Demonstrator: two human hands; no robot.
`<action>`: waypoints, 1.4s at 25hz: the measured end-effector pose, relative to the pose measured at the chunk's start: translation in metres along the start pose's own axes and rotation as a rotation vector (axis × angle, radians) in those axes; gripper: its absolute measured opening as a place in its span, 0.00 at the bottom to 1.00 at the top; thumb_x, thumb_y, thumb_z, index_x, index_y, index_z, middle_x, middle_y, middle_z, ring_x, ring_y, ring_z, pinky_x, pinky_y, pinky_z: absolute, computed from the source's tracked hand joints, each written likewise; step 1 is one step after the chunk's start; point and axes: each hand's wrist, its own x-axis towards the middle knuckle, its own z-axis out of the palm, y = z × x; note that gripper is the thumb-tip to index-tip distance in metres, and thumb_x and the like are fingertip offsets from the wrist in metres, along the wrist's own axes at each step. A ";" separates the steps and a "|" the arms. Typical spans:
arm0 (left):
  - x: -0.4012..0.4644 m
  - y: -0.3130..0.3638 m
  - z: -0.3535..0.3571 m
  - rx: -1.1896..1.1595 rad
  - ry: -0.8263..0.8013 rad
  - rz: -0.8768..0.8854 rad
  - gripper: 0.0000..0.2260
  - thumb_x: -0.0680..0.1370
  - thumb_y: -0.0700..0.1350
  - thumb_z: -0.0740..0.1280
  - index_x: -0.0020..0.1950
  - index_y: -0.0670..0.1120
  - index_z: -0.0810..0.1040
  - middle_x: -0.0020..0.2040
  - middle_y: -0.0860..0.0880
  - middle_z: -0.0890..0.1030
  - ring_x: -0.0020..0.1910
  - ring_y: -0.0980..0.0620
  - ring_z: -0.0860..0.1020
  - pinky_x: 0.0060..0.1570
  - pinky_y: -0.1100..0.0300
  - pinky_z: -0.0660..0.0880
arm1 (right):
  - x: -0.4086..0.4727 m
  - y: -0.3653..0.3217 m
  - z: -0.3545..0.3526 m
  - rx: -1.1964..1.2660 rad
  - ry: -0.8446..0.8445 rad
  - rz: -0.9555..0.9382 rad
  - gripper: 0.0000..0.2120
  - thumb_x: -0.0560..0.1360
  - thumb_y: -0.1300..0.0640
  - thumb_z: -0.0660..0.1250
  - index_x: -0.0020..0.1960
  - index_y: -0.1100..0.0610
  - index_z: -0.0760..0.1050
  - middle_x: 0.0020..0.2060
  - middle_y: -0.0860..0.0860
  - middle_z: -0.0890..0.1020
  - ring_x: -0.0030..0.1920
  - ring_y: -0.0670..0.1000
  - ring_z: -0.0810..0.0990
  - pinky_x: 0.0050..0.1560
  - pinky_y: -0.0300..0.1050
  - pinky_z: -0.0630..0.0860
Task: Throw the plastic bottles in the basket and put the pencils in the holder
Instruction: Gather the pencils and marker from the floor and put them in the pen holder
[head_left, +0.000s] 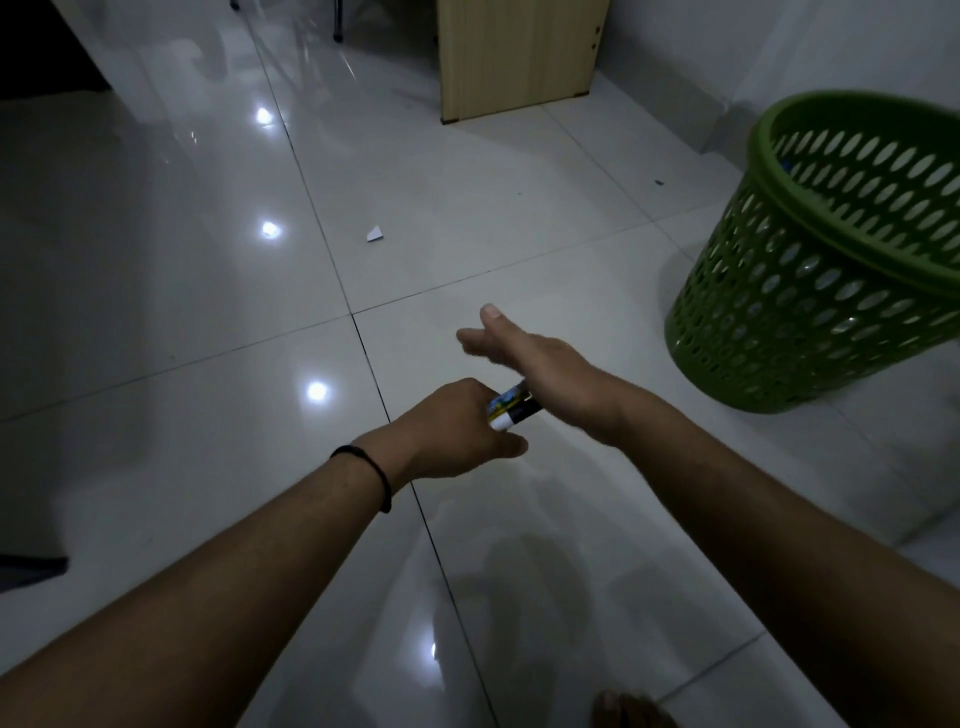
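My left hand (457, 436) is curled round a small object with a printed label (511, 413), white and black with a patch of colour; only its end shows past my knuckles, and I cannot tell whether it is a bottle or something else. A black band (371, 470) sits on that wrist. My right hand (524, 351) hangs just above and beyond it, fingers straight and loose, thumb out, holding nothing; its wrist crosses over the far end of the labelled thing. The green basket (810, 291) stands well off to my right on the floor, tilted in my view, something blue dimly visible through its holes. Below me is glossy white floor tile (208, 291) with lamp glints, a white paper scrap (375, 234), a wooden panel (519, 52) farther back, and my bare toes (628, 709) at the lower edge
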 end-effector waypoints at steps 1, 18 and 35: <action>0.001 -0.001 0.002 0.023 -0.009 0.017 0.12 0.73 0.54 0.72 0.44 0.46 0.77 0.39 0.49 0.80 0.38 0.51 0.79 0.42 0.54 0.77 | -0.001 0.001 0.004 -0.041 -0.040 0.012 0.30 0.79 0.32 0.45 0.75 0.44 0.66 0.74 0.44 0.69 0.54 0.44 0.79 0.65 0.43 0.68; 0.051 -0.014 -0.019 -1.127 0.277 -0.357 0.16 0.80 0.51 0.66 0.36 0.49 0.65 0.25 0.51 0.66 0.25 0.52 0.66 0.28 0.61 0.67 | 0.047 0.051 -0.028 0.080 -0.171 0.334 0.13 0.78 0.55 0.65 0.62 0.54 0.79 0.55 0.50 0.84 0.54 0.51 0.83 0.55 0.51 0.81; -0.180 0.269 -0.198 -1.226 0.554 -0.388 0.18 0.76 0.50 0.71 0.33 0.49 0.66 0.21 0.53 0.65 0.19 0.54 0.63 0.24 0.64 0.63 | -0.207 -0.241 -0.002 -0.015 0.180 0.126 0.08 0.79 0.53 0.59 0.45 0.56 0.73 0.38 0.51 0.81 0.39 0.53 0.79 0.40 0.48 0.75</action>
